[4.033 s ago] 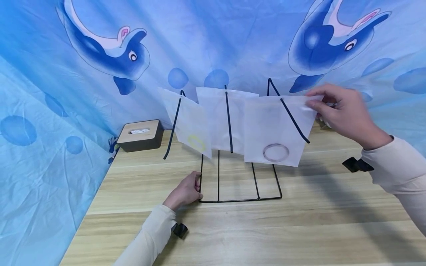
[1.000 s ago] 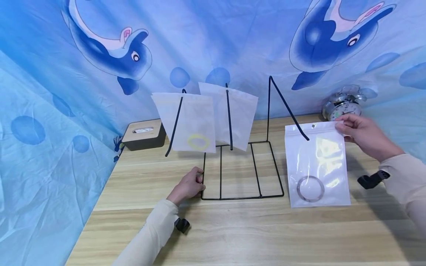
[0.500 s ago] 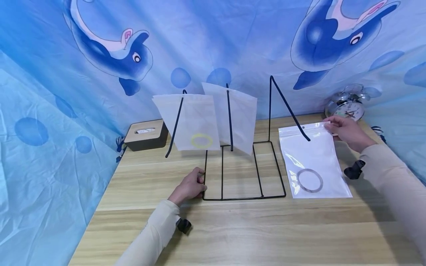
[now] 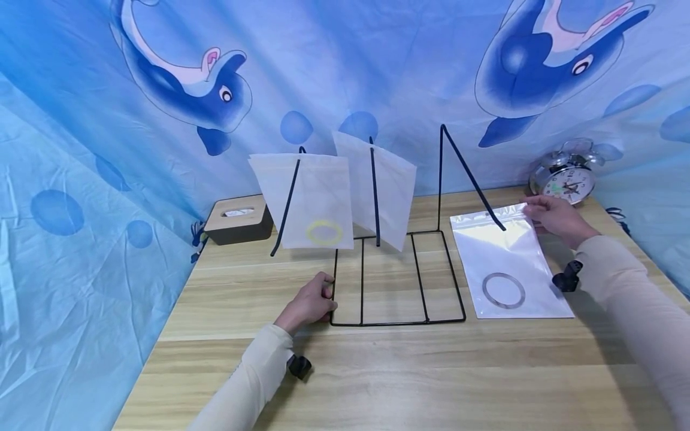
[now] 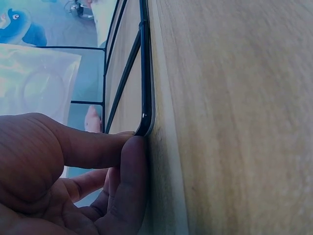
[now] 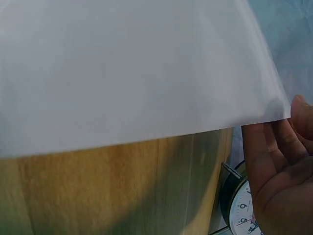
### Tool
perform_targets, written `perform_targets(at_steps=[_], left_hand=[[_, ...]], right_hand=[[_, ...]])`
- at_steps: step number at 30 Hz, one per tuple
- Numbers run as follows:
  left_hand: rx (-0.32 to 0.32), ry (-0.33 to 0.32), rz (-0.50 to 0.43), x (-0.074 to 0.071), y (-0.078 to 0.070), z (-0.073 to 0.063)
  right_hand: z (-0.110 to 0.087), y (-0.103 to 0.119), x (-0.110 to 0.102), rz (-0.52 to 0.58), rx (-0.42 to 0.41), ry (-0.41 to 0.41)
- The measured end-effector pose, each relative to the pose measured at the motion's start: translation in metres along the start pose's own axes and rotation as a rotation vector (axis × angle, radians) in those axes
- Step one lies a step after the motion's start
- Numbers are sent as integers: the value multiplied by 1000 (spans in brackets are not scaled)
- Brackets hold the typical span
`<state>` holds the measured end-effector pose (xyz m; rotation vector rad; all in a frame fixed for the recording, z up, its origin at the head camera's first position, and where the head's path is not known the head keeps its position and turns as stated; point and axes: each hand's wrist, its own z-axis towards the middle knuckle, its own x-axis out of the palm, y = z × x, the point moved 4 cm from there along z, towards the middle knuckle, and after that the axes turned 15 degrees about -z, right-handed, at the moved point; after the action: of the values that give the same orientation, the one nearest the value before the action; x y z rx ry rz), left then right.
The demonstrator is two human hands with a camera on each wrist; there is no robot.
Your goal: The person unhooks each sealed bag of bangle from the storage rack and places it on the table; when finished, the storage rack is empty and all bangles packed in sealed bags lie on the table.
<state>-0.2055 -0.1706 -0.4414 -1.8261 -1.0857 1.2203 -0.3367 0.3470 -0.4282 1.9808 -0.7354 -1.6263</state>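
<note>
Bag with ring: the white bag (image 4: 496, 254) is on the right of the scene, just right of the black wire rack (image 4: 362, 287); the ring (image 4: 505, 307) shows in its near half. Whether the near end rests on the table (image 4: 388, 377) cannot be told.

Right hand (image 4: 557, 220): thumb and fingers pinch the bag's far right corner. Left hand (image 4: 311, 304): pinches the rack's near left corner.

Handling (judged): light, limp film, glossy and likely slippery; the ring probably weights the near end, so the bag may swing or fold. Best hold is the flat top strip at a corner, away from the ring.

Edges and room: the right hook arm (image 4: 474, 180) slants across the bag's far end in the head view; contact cannot be told. The alarm clock (image 4: 568, 182) is close beyond the right hand, limiting far-right travel. Widest room is on the near side.
</note>
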Motion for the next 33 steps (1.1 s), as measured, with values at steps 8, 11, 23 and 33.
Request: perform_targets(at_steps=[8,11,23,33], left_hand=[[1,0,11,1,-1,0],[8,-1,24,2,-3,-1],[-1,5,17,0,-1,-1],[-12,21,12,-1,-2,-1]], right_hand=[[0,-3,-2,55,40,-63],[-3,-3,-4,55,28,-94],[-30,59,9,16,-140,-60],[-64,134,30,23,-344,-72]])
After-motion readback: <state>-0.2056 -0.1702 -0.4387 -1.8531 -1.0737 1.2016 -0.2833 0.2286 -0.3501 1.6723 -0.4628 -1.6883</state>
